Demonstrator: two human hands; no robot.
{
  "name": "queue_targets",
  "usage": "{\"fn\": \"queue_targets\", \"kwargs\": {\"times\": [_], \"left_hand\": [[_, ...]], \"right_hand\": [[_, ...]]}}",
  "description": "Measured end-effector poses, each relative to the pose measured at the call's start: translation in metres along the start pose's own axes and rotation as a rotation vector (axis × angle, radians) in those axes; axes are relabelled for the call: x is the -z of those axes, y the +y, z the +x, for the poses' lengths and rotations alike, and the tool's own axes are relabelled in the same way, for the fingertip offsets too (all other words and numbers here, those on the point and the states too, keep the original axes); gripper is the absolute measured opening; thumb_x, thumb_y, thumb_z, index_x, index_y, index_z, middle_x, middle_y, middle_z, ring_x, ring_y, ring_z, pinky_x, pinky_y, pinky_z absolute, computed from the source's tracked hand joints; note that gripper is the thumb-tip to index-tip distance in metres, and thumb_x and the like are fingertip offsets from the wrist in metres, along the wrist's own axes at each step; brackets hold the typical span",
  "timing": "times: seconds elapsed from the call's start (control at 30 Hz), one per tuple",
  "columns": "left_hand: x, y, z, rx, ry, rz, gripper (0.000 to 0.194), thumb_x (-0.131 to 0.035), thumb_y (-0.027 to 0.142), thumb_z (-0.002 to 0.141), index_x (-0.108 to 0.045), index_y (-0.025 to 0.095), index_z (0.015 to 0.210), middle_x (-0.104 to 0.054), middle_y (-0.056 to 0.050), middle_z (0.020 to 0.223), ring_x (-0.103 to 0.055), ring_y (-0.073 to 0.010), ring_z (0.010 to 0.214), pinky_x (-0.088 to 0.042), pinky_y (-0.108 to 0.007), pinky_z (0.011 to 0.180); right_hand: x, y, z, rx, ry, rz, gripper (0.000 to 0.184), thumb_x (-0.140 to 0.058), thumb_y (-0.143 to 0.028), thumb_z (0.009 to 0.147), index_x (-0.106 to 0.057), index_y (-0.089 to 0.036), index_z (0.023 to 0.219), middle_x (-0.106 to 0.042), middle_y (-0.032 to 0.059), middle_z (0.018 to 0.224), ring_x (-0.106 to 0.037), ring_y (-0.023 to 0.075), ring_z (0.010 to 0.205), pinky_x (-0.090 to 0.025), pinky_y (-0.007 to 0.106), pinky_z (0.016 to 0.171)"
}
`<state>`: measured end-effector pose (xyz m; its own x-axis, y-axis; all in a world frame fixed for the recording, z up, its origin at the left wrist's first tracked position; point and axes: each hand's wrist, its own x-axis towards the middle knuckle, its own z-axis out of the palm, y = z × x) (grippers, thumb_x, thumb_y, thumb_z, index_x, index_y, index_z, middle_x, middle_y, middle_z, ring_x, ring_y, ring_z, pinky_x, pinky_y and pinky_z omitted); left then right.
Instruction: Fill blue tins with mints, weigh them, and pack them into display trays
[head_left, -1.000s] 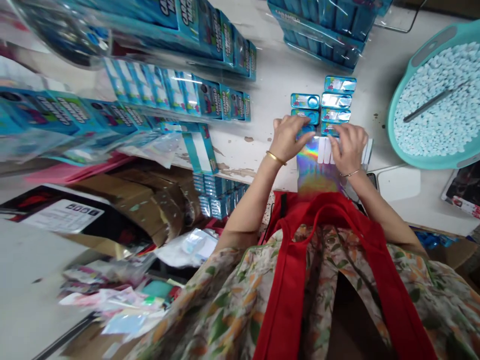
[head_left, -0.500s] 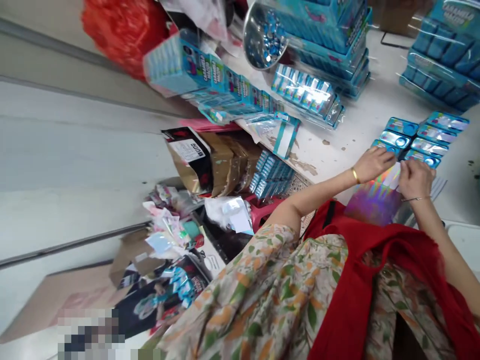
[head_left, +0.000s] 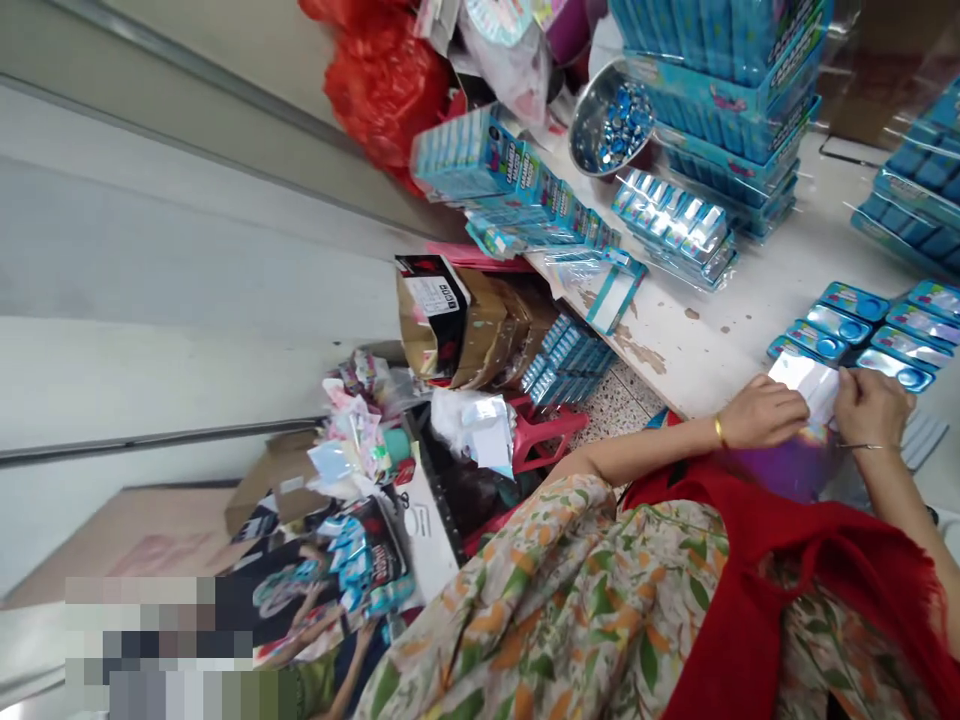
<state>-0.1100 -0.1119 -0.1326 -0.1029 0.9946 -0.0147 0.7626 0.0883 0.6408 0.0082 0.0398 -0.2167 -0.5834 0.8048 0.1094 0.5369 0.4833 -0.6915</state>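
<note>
A shiny, rainbow-reflecting sheet (head_left: 814, 388) lies between my hands, its purple lower part above my lap. My left hand (head_left: 765, 412) is closed at its left edge, the fingertips curled under and partly hidden. With thumb and fingers pinched, my right hand (head_left: 874, 408) grips the sheet's upper right edge. Just beyond the sheet, flat blue tins (head_left: 836, 322) lie on the white table (head_left: 720, 345) in two rows. Some tins have a round blue piece on top, and the nearest ones are partly covered by the sheet and my right hand.
A metal bowl (head_left: 581, 135) of small shiny blue pieces stands at the back. Beside it are stacked blue display boxes (head_left: 735, 110) and a tray of tins (head_left: 675, 225). Cardboard boxes (head_left: 480, 325) and a pink stool (head_left: 544, 435) are left of the table. Co-workers sit lower left.
My left hand has drawn back from the nearest tin toward the sheet's left edge. The sheet's white upper part shows more between my hands. The camera view has shifted.
</note>
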Motion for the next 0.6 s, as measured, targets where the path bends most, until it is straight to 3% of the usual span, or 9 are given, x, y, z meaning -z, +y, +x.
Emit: {"fn": "queue_targets", "kwargs": {"times": [0.1,0.13,0.17,0.2,0.27,0.3,0.4,0.5,0.6], "left_hand": [[0.023,0.024,0.000,0.178,0.333,-0.458,0.028,-0.061,0.048,0.098,-0.061,0.023,0.085,-0.070,-0.004,0.084,-0.065,-0.0172,0.081,-0.048,-0.037,0.083],[0.029,0.028,0.005,0.269,0.438,-0.598,0.029,-0.064,0.049,0.096,-0.060,0.023,0.084,-0.068,-0.003,0.084,-0.063,-0.0158,0.080,-0.048,-0.034,0.080],[0.033,0.030,0.012,0.355,0.508,-0.706,0.031,-0.067,0.050,0.093,-0.059,0.022,0.084,-0.066,-0.002,0.083,-0.062,-0.0146,0.079,-0.048,-0.032,0.078],[0.034,0.029,0.020,0.426,0.544,-0.800,0.031,-0.071,0.049,0.091,-0.059,0.022,0.083,-0.064,0.000,0.081,-0.060,-0.0134,0.078,-0.048,-0.031,0.078],[0.027,0.024,0.039,0.528,0.558,-0.959,0.031,-0.078,0.043,0.085,-0.057,0.021,0.080,-0.061,0.002,0.077,-0.058,-0.0110,0.075,-0.048,-0.028,0.078],[0.020,0.022,0.049,0.553,0.546,-1.028,0.031,-0.081,0.040,0.083,-0.057,0.021,0.079,-0.060,0.003,0.075,-0.057,-0.0101,0.073,-0.048,-0.027,0.077],[-0.006,0.017,0.070,0.581,0.501,-1.173,0.030,-0.085,0.031,0.079,-0.058,0.020,0.075,-0.058,0.005,0.070,-0.056,-0.0088,0.067,-0.048,-0.025,0.073],[-0.028,0.015,0.084,0.600,0.464,-1.148,0.024,-0.082,0.021,0.081,-0.059,0.020,0.073,-0.059,0.004,0.070,-0.056,-0.0089,0.065,-0.047,-0.026,0.072],[-0.042,0.013,0.098,0.538,0.449,-0.851,0.022,-0.077,0.016,0.085,-0.060,0.020,0.071,-0.061,0.002,0.073,-0.057,-0.0120,0.071,-0.048,-0.029,0.077]], "right_hand": [[0.011,-0.013,-0.005,0.056,0.133,0.167,0.055,-0.036,-0.073,0.094,-0.071,-0.030,0.098,-0.071,0.0231,0.100,-0.067,0.0404,0.103,-0.046,0.062,0.088],[0.018,-0.021,-0.009,0.069,0.168,0.243,0.059,-0.035,-0.071,0.096,-0.072,-0.025,0.105,-0.071,0.0235,0.108,-0.066,0.0389,0.110,-0.047,0.061,0.093],[0.026,-0.029,-0.013,0.078,0.237,0.332,0.068,-0.030,-0.076,0.096,-0.073,-0.022,0.102,-0.071,0.0228,0.104,-0.068,0.0371,0.105,-0.049,0.059,0.091],[0.033,-0.037,-0.018,0.050,0.215,0.425,0.078,-0.024,-0.081,0.094,-0.072,-0.020,0.104,-0.071,0.0208,0.105,-0.068,0.0355,0.106,-0.050,0.057,0.093],[0.041,-0.049,-0.023,-0.109,0.076,0.592,0.084,-0.024,-0.087,0.092,-0.070,-0.018,0.108,-0.072,0.0146,0.106,-0.069,0.0297,0.103,-0.053,0.051,0.091],[0.043,-0.052,-0.025,-0.209,0.034,0.654,0.079,-0.036,-0.089,0.088,-0.069,-0.019,0.106,-0.072,0.0106,0.101,-0.068,0.0258,0.095,-0.054,0.046,0.088],[0.045,-0.049,-0.025,-0.449,0.085,0.797,0.062,-0.064,-0.082,0.079,-0.063,-0.021,0.085,-0.065,0.0008,0.078,-0.061,0.0160,0.073,-0.053,0.033,0.075],[0.050,-0.029,-0.022,-0.486,0.181,0.790,0.057,-0.065,-0.078,0.081,-0.058,-0.021,0.076,-0.058,-0.0021,0.069,-0.054,0.0128,0.065,-0.047,0.028,0.067],[0.056,0.000,-0.014,-0.438,0.184,0.598,0.053,-0.060,-0.072,0.089,-0.058,-0.020,0.077,-0.056,-0.0023,0.069,-0.051,0.0125,0.065,-0.043,0.028,0.066]]}}
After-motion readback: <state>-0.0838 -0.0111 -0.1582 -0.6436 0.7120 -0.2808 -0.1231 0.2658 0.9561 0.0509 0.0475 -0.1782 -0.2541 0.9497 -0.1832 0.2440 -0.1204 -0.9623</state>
